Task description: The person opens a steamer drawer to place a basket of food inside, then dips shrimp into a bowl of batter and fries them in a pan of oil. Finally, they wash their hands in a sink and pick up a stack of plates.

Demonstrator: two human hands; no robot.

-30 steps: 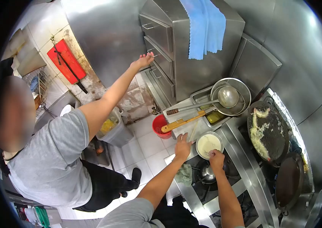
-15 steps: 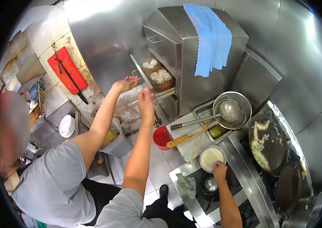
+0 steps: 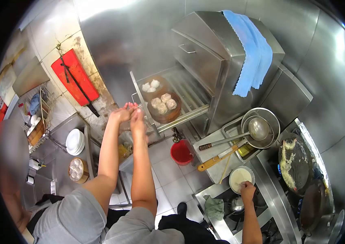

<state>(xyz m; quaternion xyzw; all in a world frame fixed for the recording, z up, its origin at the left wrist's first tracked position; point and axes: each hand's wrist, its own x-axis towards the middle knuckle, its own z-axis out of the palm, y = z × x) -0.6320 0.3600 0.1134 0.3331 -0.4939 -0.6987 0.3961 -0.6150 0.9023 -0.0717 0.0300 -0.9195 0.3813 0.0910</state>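
Note:
My left hand [image 3: 138, 122] is closed beside a co-worker's hand [image 3: 120, 115] at the front of a pulled-out steel drawer [image 3: 184, 118]; what it holds, if anything, is hidden. Inside the drawer stand two round steamer baskets, one with white buns [image 3: 151, 86], the other with pleated dumplings [image 3: 164, 103]. My right hand [image 3: 247, 191] is closed at the rim of a bowl of pale batter [image 3: 241, 175], pinching a thin utensil whose lower end is in the batter.
A red bucket [image 3: 182, 152] stands on the floor. Ladles rest across a strainer and tray [image 3: 246, 149]. At right, battered food fries in a dark pan [image 3: 302, 162]. Another steamer basket [image 3: 85, 171] and white plates [image 3: 75, 141] are left. A blue cloth [image 3: 252, 53] hangs over the steel cabinet.
The drawer has come further out, showing more of the baskets. My left hand and the co-worker's hand are now close together at its front. The view has shifted, while my right hand stays at the bowl.

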